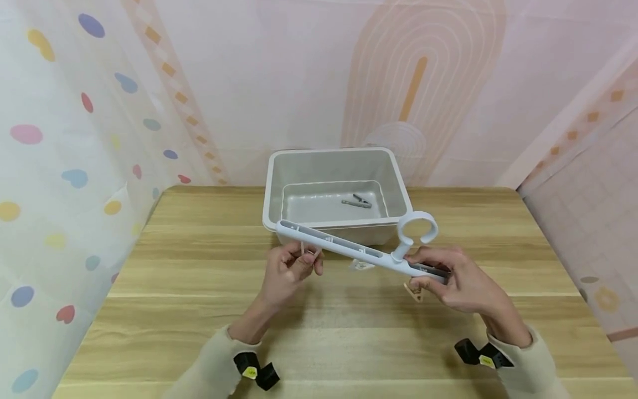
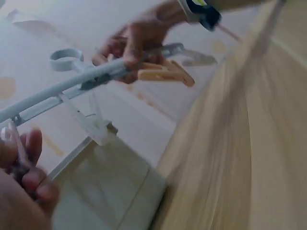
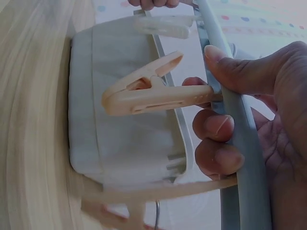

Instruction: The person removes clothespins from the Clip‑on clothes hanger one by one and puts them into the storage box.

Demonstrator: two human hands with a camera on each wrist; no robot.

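A pale blue-grey clip hanger with a round hook is held in the air at a slant, in front of the bin. My right hand grips its bar just right of the hook, thumb on the near side. Under the left part of the bar, my left hand pinches a pale clip, mostly covered by fingers. A whitish clip hangs between the hands. Below the right hand hangs a peach clip; a second peach clip is blurred beside it.
A grey plastic bin stands at the back of the wooden table, against a patterned cloth backdrop. Inside the bin lies a grey clip. Dark wrist cameras sit on the sleeves.
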